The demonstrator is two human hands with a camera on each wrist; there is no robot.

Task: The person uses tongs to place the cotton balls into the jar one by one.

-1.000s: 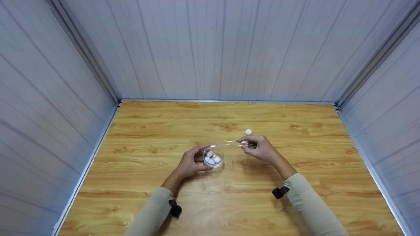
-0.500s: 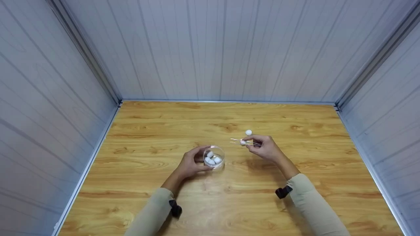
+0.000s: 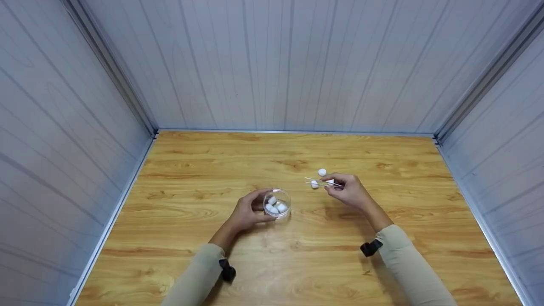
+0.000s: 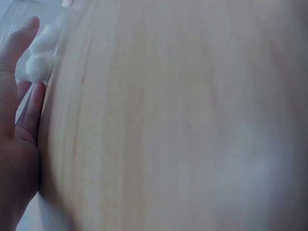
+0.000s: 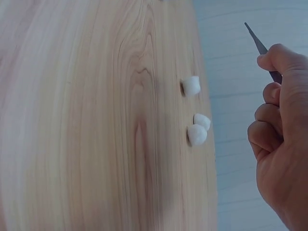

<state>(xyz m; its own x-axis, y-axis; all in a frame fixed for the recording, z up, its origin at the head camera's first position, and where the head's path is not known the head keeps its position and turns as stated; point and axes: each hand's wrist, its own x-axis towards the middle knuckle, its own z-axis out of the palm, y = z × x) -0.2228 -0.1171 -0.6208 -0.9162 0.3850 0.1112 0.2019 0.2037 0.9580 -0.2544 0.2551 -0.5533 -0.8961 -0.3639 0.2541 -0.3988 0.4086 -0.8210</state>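
My left hand grips a clear round container by its side, thumb on one side and fingers on the other. Several white cotton balls lie inside it. To the right, my right hand pinches metal tweezers between thumb and fingers. Their tips point left and stand a little apart in the head view, with nothing seen gripped between them. On the table under the tweezers are three loose cotton balls: a back one, a left one and one partly hidden by the right hand.
The wood-grain table spreads around both hands. Pale panel walls enclose it at the back, left and right. A black wrist camera sits on the right cuff, and another camera on the left.
My right hand has moved to the right with the tweezers, drawing away from the container and uncovering more of the loose cotton balls. The left hand and container have stayed in place.
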